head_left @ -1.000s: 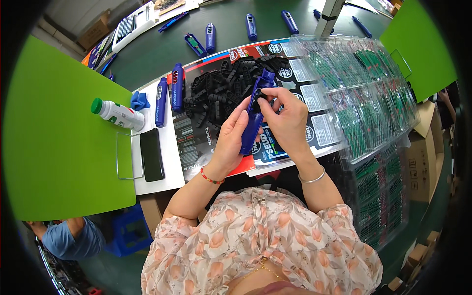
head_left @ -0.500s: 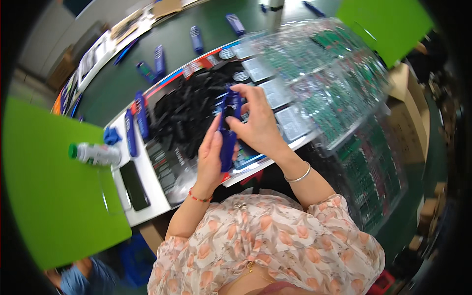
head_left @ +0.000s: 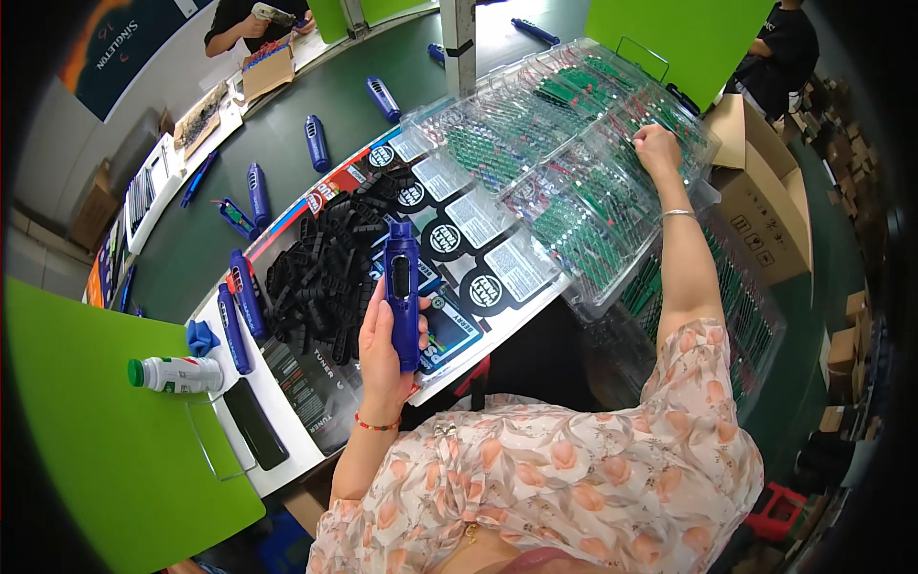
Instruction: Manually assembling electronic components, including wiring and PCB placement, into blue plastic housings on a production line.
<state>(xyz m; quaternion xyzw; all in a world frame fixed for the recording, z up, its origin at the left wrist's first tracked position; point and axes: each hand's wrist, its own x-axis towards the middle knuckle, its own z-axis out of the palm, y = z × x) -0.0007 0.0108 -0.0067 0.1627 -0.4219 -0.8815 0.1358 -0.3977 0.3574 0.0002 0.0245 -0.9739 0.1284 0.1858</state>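
My left hand [head_left: 382, 356] grips a long blue plastic casing [head_left: 403, 287] and holds it upright above the work board. Just to its left lies a heap of small black plastic parts [head_left: 330, 273]. My right hand [head_left: 656, 148] is stretched far to the right and rests, fingers curled, on the clear plastic trays [head_left: 574, 182] filled with green circuit boards. Whether the right fingers pinch a board I cannot tell. Two more blue casings [head_left: 239, 301] lie left of the black heap.
A white bottle with a green cap [head_left: 177, 374], a blue cloth [head_left: 202, 337] and a black phone [head_left: 253, 424] lie at the left. Green dividers [head_left: 105, 450] flank the station. Blue casings [head_left: 316, 143] ride the dark conveyor. Cardboard boxes [head_left: 765, 201] stand right. Another person works at the far end [head_left: 258, 19].
My right hand has let go of the blue casing and reached out right to the trays of circuit boards. My left hand alone now holds the casing.
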